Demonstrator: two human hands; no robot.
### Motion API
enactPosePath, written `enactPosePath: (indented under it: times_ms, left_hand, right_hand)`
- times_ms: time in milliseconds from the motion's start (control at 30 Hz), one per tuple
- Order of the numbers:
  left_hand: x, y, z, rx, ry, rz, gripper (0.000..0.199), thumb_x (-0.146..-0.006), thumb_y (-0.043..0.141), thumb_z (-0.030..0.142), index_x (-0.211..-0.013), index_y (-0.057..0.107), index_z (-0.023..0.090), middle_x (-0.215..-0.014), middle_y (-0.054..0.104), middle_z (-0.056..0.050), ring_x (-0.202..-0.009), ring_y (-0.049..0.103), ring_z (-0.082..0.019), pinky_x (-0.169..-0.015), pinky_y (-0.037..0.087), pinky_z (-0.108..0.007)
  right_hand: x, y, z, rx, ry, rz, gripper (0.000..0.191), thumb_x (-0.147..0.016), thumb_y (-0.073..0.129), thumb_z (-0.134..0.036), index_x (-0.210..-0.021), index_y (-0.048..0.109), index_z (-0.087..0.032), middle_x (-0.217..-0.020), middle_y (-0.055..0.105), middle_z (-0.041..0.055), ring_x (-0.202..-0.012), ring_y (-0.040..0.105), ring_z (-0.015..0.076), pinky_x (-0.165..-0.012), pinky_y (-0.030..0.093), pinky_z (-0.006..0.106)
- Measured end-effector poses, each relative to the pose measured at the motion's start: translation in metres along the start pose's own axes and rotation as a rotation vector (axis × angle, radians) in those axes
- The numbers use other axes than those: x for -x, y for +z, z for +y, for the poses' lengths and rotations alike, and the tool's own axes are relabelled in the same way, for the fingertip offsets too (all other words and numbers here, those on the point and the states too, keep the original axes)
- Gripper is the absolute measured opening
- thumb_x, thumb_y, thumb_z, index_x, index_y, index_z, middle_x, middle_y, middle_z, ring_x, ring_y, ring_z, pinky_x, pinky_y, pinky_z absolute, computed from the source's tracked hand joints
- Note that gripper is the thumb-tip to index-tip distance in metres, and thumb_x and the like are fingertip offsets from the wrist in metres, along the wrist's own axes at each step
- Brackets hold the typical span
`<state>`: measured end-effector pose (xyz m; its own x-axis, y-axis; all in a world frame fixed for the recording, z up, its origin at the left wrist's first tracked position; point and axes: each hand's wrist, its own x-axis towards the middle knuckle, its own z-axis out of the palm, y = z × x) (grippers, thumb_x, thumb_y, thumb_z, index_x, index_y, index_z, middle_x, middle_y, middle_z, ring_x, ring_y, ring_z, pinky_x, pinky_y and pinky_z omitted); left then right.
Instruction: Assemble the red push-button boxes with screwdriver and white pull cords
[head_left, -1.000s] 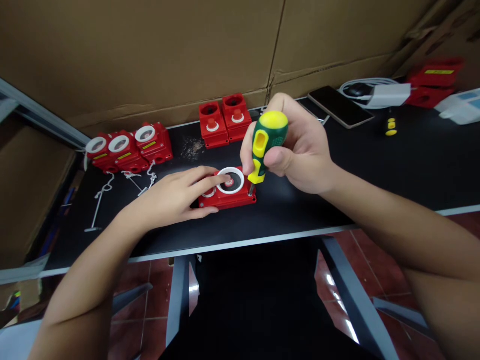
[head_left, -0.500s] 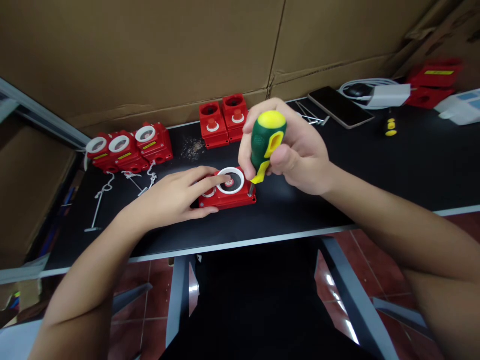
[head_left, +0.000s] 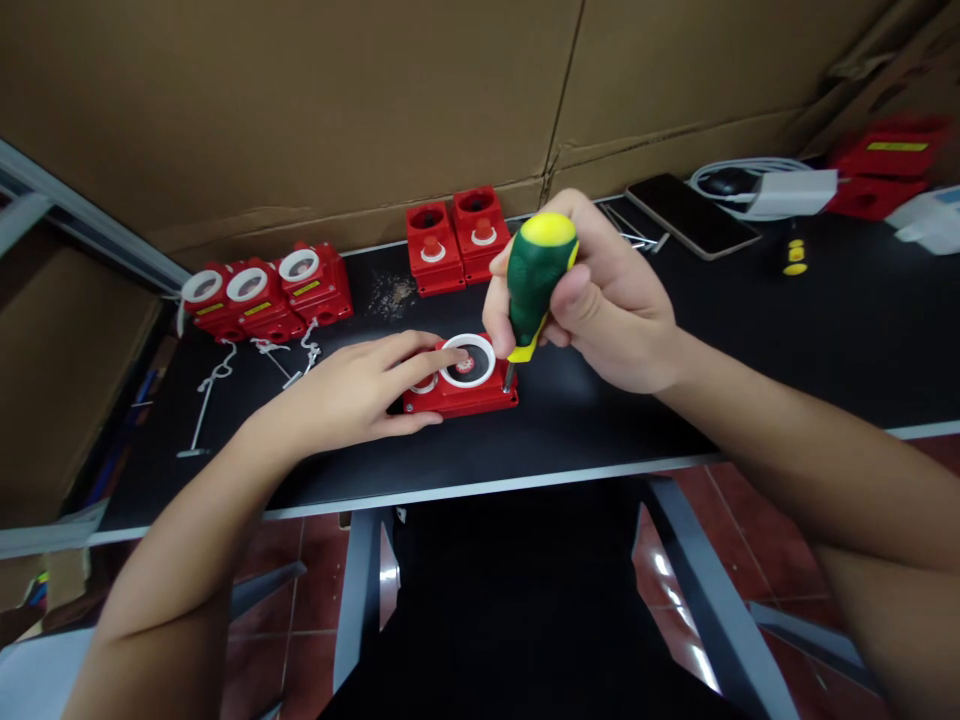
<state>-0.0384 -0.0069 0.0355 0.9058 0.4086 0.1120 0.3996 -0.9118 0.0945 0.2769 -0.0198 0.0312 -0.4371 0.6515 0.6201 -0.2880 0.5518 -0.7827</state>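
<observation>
A red box (head_left: 469, 402) with a white-ringed round window lies flat near the table's front edge. My left hand (head_left: 367, 388) holds it down from the left, thumb along its front side, index finger on the window, other fingers over its far side. In my right hand (head_left: 600, 300) is a screwdriver (head_left: 536, 270) with a green and yellow handle, gripped by fingers and thumb. Its shaft slants down to the right end of the box, with the tip at a corner there. Whether a screw sits under the tip, I cannot make out.
Three red boxes with white rings (head_left: 255, 295) stand at the left, with small metal T-bars (head_left: 201, 415) on cords. Behind are two red housings (head_left: 457, 240) beside some crumbs (head_left: 391, 296). Rightward lie a phone (head_left: 691, 215), a white charger (head_left: 793, 193) and a small yellow-black screwdriver (head_left: 795, 258).
The screwdriver's handle has turned in my right hand, so less of its yellow inlay faces me. The whole view has shifted slightly; my left hand stays on the box.
</observation>
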Motion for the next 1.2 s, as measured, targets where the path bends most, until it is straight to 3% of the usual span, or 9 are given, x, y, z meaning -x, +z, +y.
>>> enactPosePath:
  times_ms: [133, 300, 467, 633, 733, 833, 967, 1100, 1200]
  left_hand:
    - [0.0005, 0.0012, -0.0004, -0.003, -0.001, 0.012, 0.061, -0.128, 0.062, 0.059, -0.179, 0.061, 0.025, -0.166, 0.075, -0.019, -0.136, 0.085, -0.036, -0.113, 0.071, -0.044]
    - [-0.0006, -0.0013, 0.0005, 0.026, -0.012, -0.013, 0.059, -0.127, 0.064, 0.055, -0.178, 0.062, 0.024, -0.168, 0.074, -0.019, -0.14, 0.084, -0.037, -0.116, 0.072, -0.047]
    - [-0.0004, -0.0035, 0.0017, 0.03, -0.032, -0.032, 0.058, -0.126, 0.066, 0.053, -0.177, 0.062, 0.025, -0.17, 0.073, -0.02, -0.142, 0.083, -0.037, -0.118, 0.072, -0.048]
    - [0.0004, -0.0029, 0.0019, 0.035, -0.028, -0.025, 0.061, -0.127, 0.064, 0.057, -0.179, 0.063, 0.025, -0.172, 0.073, -0.021, -0.146, 0.082, -0.039, -0.119, 0.072, -0.048]
    - [0.0002, -0.0026, 0.0021, 0.027, -0.029, -0.023, 0.06, -0.127, 0.063, 0.057, -0.179, 0.062, 0.025, -0.171, 0.073, -0.021, -0.145, 0.083, -0.038, -0.119, 0.072, -0.048]
    - [0.0001, -0.0026, 0.0017, 0.035, -0.026, -0.024, 0.06, -0.127, 0.065, 0.055, -0.178, 0.063, 0.025, -0.171, 0.073, -0.02, -0.145, 0.082, -0.038, -0.121, 0.071, -0.049]
    - [0.0002, -0.0017, 0.0009, 0.014, -0.019, -0.018, 0.057, -0.126, 0.066, 0.055, -0.175, 0.064, 0.024, -0.167, 0.074, -0.02, -0.142, 0.083, -0.038, -0.118, 0.072, -0.048]
    - [0.0, -0.0003, 0.0007, -0.014, -0.014, -0.016, 0.058, -0.127, 0.063, 0.057, -0.174, 0.063, 0.023, -0.166, 0.075, -0.021, -0.139, 0.084, -0.038, -0.115, 0.073, -0.048]
    - [0.0, -0.0008, 0.0007, -0.004, -0.002, -0.006, 0.059, -0.127, 0.065, 0.056, -0.175, 0.063, 0.023, -0.166, 0.075, -0.022, -0.138, 0.085, -0.039, -0.114, 0.074, -0.049]
  right_hand:
    - [0.0006, 0.0009, -0.0029, 0.028, 0.015, -0.026, 0.049, -0.127, 0.061, -0.072, -0.124, 0.06, -0.023, -0.096, 0.08, 0.0012, -0.079, 0.079, 0.0146, -0.058, 0.054, 0.023]
    - [0.0009, 0.0006, 0.0047, -0.074, -0.049, -0.009, 0.047, -0.117, 0.085, -0.061, -0.128, 0.056, -0.026, -0.089, 0.077, -0.006, -0.075, 0.077, 0.0134, -0.069, 0.064, 0.026]
    - [0.0014, 0.0012, 0.0021, -0.048, 0.037, 0.068, 0.057, -0.107, 0.094, -0.069, -0.115, 0.057, -0.027, -0.096, 0.079, -0.0011, -0.076, 0.074, 0.0148, -0.068, 0.065, 0.028]
    - [0.0027, 0.0034, -0.0021, -0.07, 0.07, 0.032, 0.056, -0.112, 0.083, -0.076, -0.115, 0.058, -0.026, -0.102, 0.079, 0.0029, -0.067, 0.066, 0.0102, -0.052, 0.051, 0.021]
    - [0.0028, 0.0047, -0.0033, -0.073, 0.089, 0.007, 0.05, -0.119, 0.076, -0.071, -0.121, 0.06, -0.024, -0.103, 0.079, 0.0029, -0.065, 0.065, 0.0085, -0.05, 0.047, 0.019]
    - [0.0004, 0.0039, -0.0014, -0.062, 0.055, 0.004, 0.051, -0.115, 0.082, -0.069, -0.123, 0.06, -0.024, -0.1, 0.076, 0.0004, -0.067, 0.066, 0.0094, -0.055, 0.053, 0.02]
    - [-0.0028, -0.0009, 0.0025, -0.002, 0.034, -0.025, 0.06, -0.099, 0.102, -0.066, -0.113, 0.06, -0.026, -0.095, 0.071, -0.0026, -0.081, 0.073, 0.0146, -0.072, 0.066, 0.028]
    - [-0.0025, -0.0041, 0.0008, -0.002, 0.042, -0.05, 0.048, -0.103, 0.099, -0.059, -0.108, 0.067, -0.024, -0.098, 0.075, 0.0009, -0.084, 0.075, 0.0174, -0.075, 0.069, 0.032]
    - [-0.0014, -0.004, -0.0025, -0.065, -0.02, -0.127, 0.031, -0.115, 0.087, -0.047, -0.11, 0.075, -0.019, -0.103, 0.08, 0.0045, -0.086, 0.076, 0.0151, -0.073, 0.064, 0.026]
